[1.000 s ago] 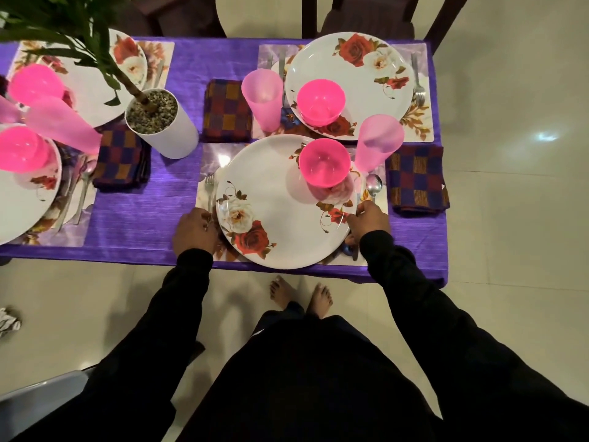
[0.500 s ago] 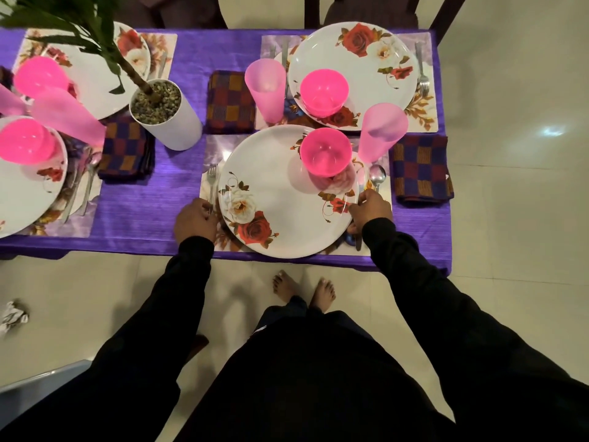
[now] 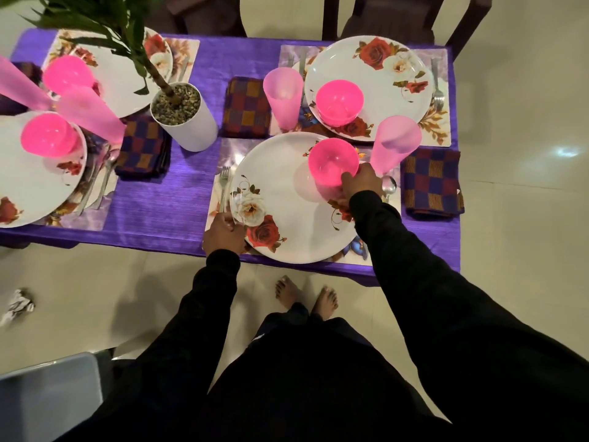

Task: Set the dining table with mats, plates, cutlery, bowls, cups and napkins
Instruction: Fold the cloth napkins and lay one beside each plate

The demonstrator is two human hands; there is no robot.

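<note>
Near counter (image 3: 159, 215) edge: left hand (image 3: 223, 232) gripping rose-patterned plate (image 3: 287, 218) at its left rim beside fork (image 3: 224, 186), right hand (image 3: 361, 183) touching pink bowl (image 3: 333, 161) on plate's far side, pink cup (image 3: 395, 145) just beyond.

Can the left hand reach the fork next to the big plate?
Probably yes. The left hand rests at the near plate's left rim, and the fork lies just beyond its fingers with nothing between them.

We see a white rose-patterned plate (image 3: 287, 199) lying flat on its mat (image 3: 223, 154). An upright pink bowl (image 3: 333, 161) sits on the plate's far right part, a pink cup (image 3: 396, 145) just beyond.
</note>
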